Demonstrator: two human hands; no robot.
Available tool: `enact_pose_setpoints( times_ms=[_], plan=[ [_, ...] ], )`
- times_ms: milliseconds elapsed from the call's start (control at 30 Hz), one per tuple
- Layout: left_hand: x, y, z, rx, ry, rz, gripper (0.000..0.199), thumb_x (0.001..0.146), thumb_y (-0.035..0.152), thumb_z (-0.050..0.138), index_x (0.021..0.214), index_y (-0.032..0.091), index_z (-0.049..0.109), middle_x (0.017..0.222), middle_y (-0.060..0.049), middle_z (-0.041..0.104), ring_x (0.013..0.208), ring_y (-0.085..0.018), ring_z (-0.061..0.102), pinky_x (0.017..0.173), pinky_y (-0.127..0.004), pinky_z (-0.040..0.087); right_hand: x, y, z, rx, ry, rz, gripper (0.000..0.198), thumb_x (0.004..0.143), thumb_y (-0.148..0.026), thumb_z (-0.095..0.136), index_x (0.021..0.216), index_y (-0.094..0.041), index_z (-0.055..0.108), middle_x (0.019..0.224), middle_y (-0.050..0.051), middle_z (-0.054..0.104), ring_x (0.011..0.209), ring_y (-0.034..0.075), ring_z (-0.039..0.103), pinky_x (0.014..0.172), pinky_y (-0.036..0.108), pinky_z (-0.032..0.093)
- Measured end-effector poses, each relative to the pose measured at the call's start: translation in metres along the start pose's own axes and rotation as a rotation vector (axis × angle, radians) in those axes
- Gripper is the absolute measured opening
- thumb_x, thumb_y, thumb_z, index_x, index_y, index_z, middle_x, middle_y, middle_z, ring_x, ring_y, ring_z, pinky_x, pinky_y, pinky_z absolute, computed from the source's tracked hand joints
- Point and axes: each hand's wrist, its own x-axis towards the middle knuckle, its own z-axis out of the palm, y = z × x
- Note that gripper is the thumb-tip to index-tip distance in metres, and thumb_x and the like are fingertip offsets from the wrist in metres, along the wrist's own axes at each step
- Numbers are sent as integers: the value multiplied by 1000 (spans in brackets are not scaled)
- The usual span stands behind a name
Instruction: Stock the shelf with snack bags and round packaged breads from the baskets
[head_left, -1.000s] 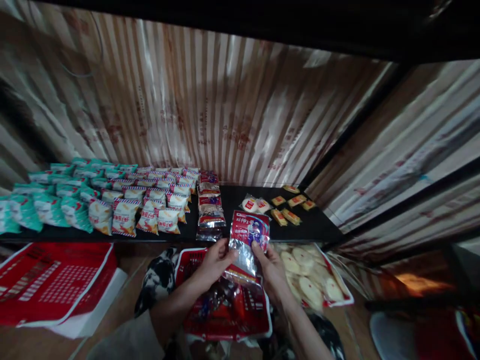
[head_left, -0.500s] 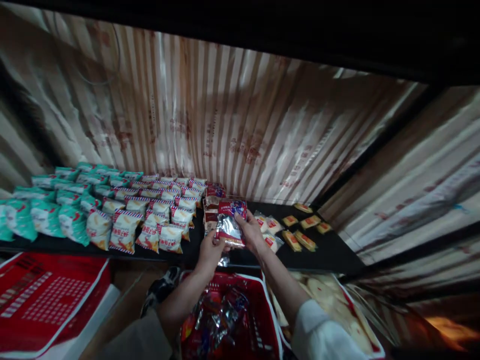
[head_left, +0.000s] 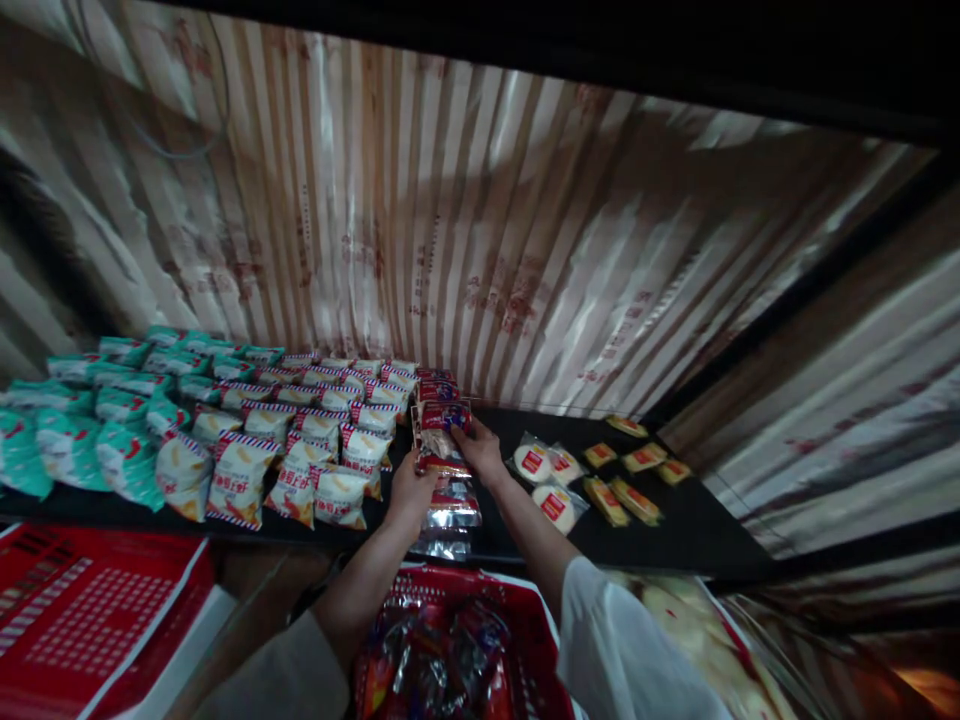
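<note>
Both hands grip a red and silver snack packet (head_left: 444, 437) over the black shelf. My left hand (head_left: 411, 495) pinches its lower left edge, and my right hand (head_left: 480, 448) holds its upper right side. The packet is at a row of similar red packets (head_left: 437, 384), partly covering them; whether it rests on them I cannot tell. Silver packet ends (head_left: 452, 503) show just below it. White bags with striped edges (head_left: 367, 447) stand left of my left hand. Round white crackers in clear wrap (head_left: 534, 461) lie right of my right hand.
Teal bags (head_left: 129, 462) fill the left of the black shelf (head_left: 495, 530). Small yellow packets (head_left: 636, 500) lie at its right. Below stand a red basket (head_left: 536, 625) of packets, a red crate (head_left: 97, 620) and a container of pale rounds (head_left: 686, 630). Striped sheeting (head_left: 450, 230) hangs behind.
Both hands have moved the red and silver packet away from me and slightly left, onto or just above the packet row. The view has shifted a little, showing more silver packet ends.
</note>
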Motion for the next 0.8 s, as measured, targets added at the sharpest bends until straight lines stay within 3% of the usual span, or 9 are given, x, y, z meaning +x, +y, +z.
enact_pose_setpoints(
  times_ms=[233,367,500,600,800],
  plan=[
    [-7,3,-2,77,-24,33,31,70,3,54,98,13,61,69,0,65,57,-9,61,56,-18,50,1,6,11,27,20,89,44,77,-38,57,118,-23,59,99,4,70,101,23,62,94,37,43],
    [-8,4,-1,135,-9,39,34,71,4,52,102,14,60,68,0,64,56,-9,60,54,-18,49,-1,5,11,-117,12,-33,45,79,-33,54,122,-20,56,103,7,69,104,23,60,98,38,39],
    [-5,-1,-1,216,19,49,41,72,5,52,112,14,58,72,-1,64,58,-10,62,55,-19,49,-7,-6,11,-325,63,-181,47,79,-28,54,125,-18,55,128,12,56,127,27,40,105,41,29],
    [1,-8,-1,273,24,91,42,71,8,58,112,15,59,72,-2,66,57,-11,62,56,-20,49,-9,-20,14,-382,15,-260,45,81,-29,52,125,-20,56,138,11,46,133,28,30,105,42,28],
    [3,-13,-8,400,15,222,39,69,13,62,108,15,62,78,-5,67,73,-18,65,70,-25,50,-5,-37,27,-443,-105,-219,45,87,-39,47,129,-26,52,143,9,41,138,32,18,103,49,29]
  ],
)
